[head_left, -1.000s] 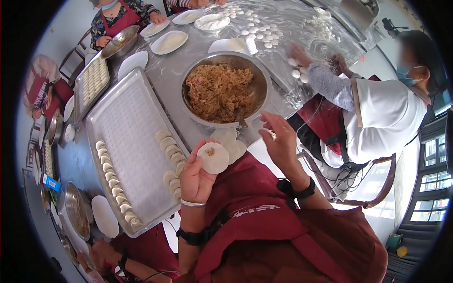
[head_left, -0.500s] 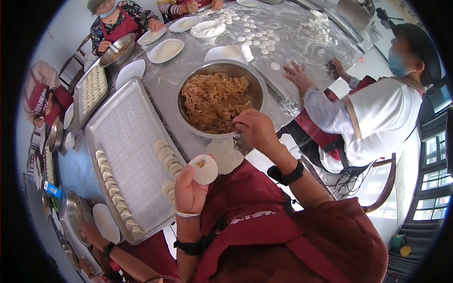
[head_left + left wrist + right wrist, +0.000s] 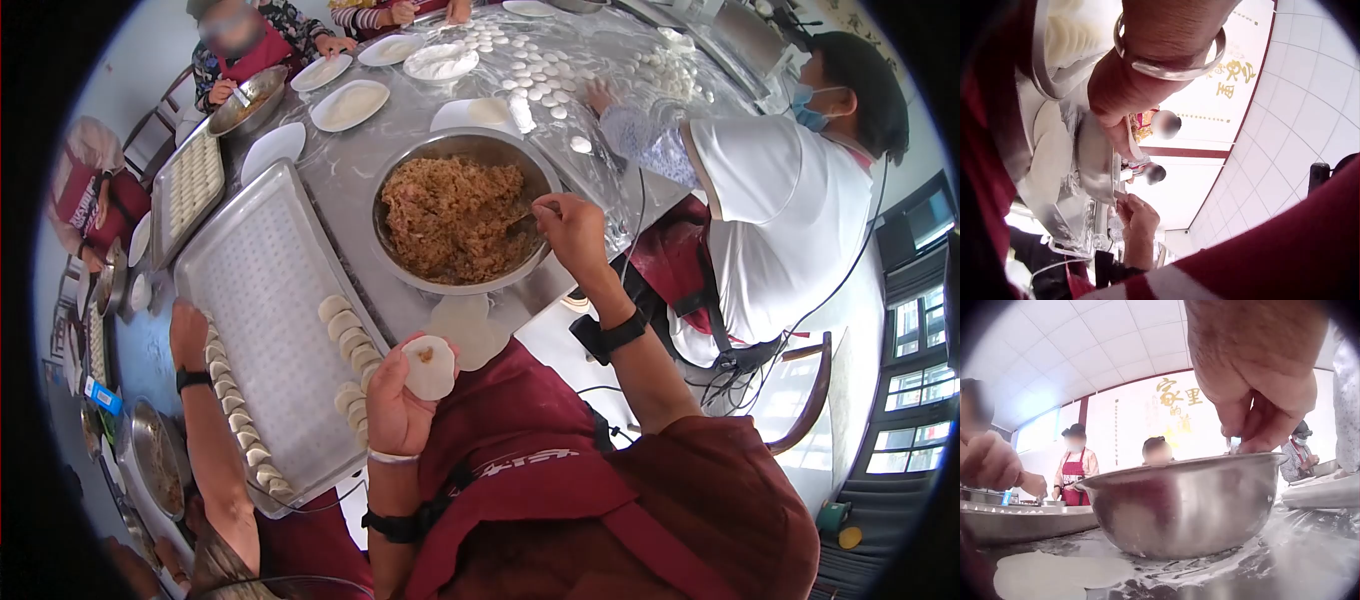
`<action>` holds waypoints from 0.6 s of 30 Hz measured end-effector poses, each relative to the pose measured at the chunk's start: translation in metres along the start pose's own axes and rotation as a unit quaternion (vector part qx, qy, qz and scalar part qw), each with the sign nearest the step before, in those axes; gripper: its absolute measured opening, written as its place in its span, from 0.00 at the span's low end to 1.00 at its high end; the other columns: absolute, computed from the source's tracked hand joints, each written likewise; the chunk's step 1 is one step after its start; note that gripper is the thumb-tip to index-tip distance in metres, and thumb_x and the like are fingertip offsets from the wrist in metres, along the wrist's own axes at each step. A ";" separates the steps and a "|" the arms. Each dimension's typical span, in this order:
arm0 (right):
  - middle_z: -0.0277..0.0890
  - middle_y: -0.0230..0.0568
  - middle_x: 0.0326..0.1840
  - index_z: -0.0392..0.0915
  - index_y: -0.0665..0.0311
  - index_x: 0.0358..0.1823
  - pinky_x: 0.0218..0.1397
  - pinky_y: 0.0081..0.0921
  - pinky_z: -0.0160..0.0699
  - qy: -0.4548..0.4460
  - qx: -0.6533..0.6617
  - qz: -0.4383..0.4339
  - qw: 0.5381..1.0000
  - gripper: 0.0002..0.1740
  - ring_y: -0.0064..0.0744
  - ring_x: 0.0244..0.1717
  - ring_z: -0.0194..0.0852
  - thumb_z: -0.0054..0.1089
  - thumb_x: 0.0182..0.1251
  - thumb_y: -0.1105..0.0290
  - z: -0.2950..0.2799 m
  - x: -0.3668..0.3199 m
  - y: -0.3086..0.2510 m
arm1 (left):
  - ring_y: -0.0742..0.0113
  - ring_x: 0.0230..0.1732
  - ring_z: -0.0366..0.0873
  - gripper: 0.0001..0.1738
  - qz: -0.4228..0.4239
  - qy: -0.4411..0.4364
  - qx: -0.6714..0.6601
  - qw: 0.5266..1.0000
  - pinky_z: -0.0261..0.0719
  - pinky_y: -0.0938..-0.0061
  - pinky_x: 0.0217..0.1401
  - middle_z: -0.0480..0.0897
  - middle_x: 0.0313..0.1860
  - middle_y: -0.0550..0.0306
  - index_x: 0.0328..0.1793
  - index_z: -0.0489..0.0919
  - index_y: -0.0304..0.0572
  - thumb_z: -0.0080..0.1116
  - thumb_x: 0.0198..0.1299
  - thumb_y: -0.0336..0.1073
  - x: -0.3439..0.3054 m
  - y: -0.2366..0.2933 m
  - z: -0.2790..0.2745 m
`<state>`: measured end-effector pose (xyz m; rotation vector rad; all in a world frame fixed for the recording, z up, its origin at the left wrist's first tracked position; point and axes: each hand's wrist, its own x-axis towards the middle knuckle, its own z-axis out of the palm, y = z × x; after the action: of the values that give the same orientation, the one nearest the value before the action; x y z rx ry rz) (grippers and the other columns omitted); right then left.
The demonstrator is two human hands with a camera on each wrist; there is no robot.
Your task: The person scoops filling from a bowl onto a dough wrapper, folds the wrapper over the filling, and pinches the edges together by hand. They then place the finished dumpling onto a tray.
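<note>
The left hand [image 3: 398, 412] holds a round wrapper [image 3: 432, 377] bearing a small dab of filling [image 3: 425, 354], on the near side of the metal bowl [image 3: 462, 287]. Well apart, the right hand [image 3: 575, 236] pinches a utensil [image 3: 1120, 195] by its handle at the bowl's rim, beyond and right of the wrapper.

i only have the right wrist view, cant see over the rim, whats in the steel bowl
Observer: The head view shows a heap of brown filling inside the steel bowl.
Operator: ok and whats on the thing in the left hand
Observer: It holds a round white wrapper, with a small dab of filling on it.
Operator: got it, how do things lie on the big tray beside the bowl
Observer: Folded dumplings sit along both its long sides, one row on the far left and more on the side nearer the bowl.
</note>
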<state>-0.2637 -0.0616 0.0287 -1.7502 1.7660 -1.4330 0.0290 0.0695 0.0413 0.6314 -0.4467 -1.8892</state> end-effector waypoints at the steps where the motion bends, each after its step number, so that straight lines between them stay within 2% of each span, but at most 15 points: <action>1: 0.82 0.53 0.30 0.85 0.68 0.37 0.36 0.36 0.79 -0.002 0.003 0.007 1.000 0.07 0.49 0.31 0.82 0.64 0.59 0.72 0.000 0.000 -0.001 | 0.44 0.58 0.80 0.22 0.004 0.013 0.002 1.000 0.83 0.55 0.58 0.80 0.56 0.36 0.63 0.69 0.27 0.48 0.73 0.39 -0.001 0.000 0.000; 4: 0.82 0.50 0.25 0.84 0.69 0.37 0.32 0.34 0.79 0.036 0.081 0.098 0.991 0.08 0.42 0.25 0.84 0.63 0.61 0.72 -0.010 0.000 -0.020 | 0.45 0.59 0.80 0.22 0.015 0.046 0.010 0.999 0.82 0.54 0.60 0.80 0.56 0.38 0.63 0.70 0.27 0.48 0.73 0.40 -0.004 0.001 -0.003; 7: 0.81 0.47 0.20 0.83 0.70 0.37 0.28 0.31 0.78 0.116 0.036 0.047 0.991 0.08 0.35 0.22 0.84 0.61 0.63 0.72 -0.011 0.002 -0.015 | 0.46 0.59 0.80 0.22 0.016 0.065 0.011 0.998 0.81 0.54 0.62 0.80 0.57 0.39 0.63 0.70 0.27 0.48 0.73 0.40 -0.007 0.000 -0.005; 10: 0.81 0.47 0.21 0.82 0.71 0.36 0.29 0.30 0.79 0.101 -0.039 0.052 0.993 0.08 0.34 0.23 0.85 0.61 0.64 0.71 -0.007 0.002 -0.012 | 0.47 0.60 0.79 0.22 0.009 0.066 0.011 0.998 0.80 0.54 0.63 0.80 0.57 0.41 0.63 0.71 0.28 0.49 0.73 0.40 -0.007 0.000 -0.004; 13: 0.82 0.47 0.22 0.82 0.71 0.37 0.29 0.29 0.80 0.077 0.033 0.117 0.990 0.09 0.34 0.23 0.85 0.60 0.65 0.71 0.004 0.002 -0.011 | 0.47 0.60 0.79 0.21 0.006 0.067 0.010 0.998 0.79 0.55 0.63 0.80 0.57 0.42 0.63 0.71 0.29 0.49 0.73 0.40 -0.006 -0.001 -0.005; 16: 0.82 0.42 0.23 0.81 0.74 0.41 0.24 0.20 0.79 0.051 0.046 0.148 0.987 0.11 0.25 0.23 0.84 0.58 0.68 0.71 0.005 0.000 -0.015 | 0.47 0.60 0.79 0.22 0.012 0.063 0.015 0.998 0.79 0.54 0.64 0.79 0.58 0.42 0.63 0.71 0.28 0.48 0.73 0.40 -0.007 -0.001 -0.008; 18: 0.82 0.43 0.23 0.80 0.74 0.42 0.23 0.20 0.78 0.045 0.077 0.175 0.980 0.11 0.25 0.23 0.84 0.58 0.68 0.71 0.003 -0.003 -0.023 | 0.46 0.62 0.78 0.22 0.017 0.063 0.024 0.998 0.77 0.53 0.65 0.79 0.59 0.40 0.64 0.70 0.26 0.47 0.73 0.39 -0.008 -0.001 -0.011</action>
<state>-0.2465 -0.0553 0.0438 -1.2401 1.8393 -1.4658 0.0372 0.0769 0.0340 0.7653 -0.4202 -1.7988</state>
